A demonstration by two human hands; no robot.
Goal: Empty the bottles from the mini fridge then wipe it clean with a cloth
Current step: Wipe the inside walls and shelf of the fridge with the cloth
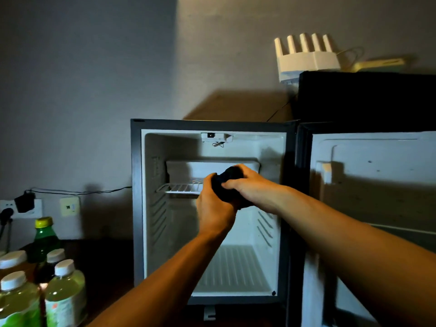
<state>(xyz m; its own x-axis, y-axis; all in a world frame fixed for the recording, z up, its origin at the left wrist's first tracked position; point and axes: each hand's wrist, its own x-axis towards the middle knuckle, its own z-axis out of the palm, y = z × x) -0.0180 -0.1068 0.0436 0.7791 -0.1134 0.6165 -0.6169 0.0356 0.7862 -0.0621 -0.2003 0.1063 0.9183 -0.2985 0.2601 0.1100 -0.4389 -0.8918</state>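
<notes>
1. A person's left hand [213, 204] and right hand [247, 185] meet in front of the open mini fridge [212, 208], both wrapped round a bunched dark cloth [227, 182].
2. The cloth sits between the two grips: the left hand's fingers curl up round its lower left side, while the right hand closes over its top and right side, fingers folded down across the front.
3. The dark wad shows mainly in the gap between the hands, with a rounded end poking up above the right hand's knuckles and a bit of it showing below the right wrist.
4. The hands hold the cloth level with the white wire shelf [182, 188], just in front of the small inner compartment [200, 168] at the back of the cabinet.
5. The fridge door [372, 208] stands swung wide to the right, its pale inner lining facing the camera.
6. The ribbed fridge floor [236, 267] lies below the forearms.
7. The bottles [40, 279] stand grouped on the dark worktop [106, 267] to the left of the fridge, well apart from the hands: white-capped ones of pale green drink and a green bottle with a yellow cap [44, 234] behind them.
8. A white router [306, 59] with upright antennas rests above and behind the fridge.
</notes>
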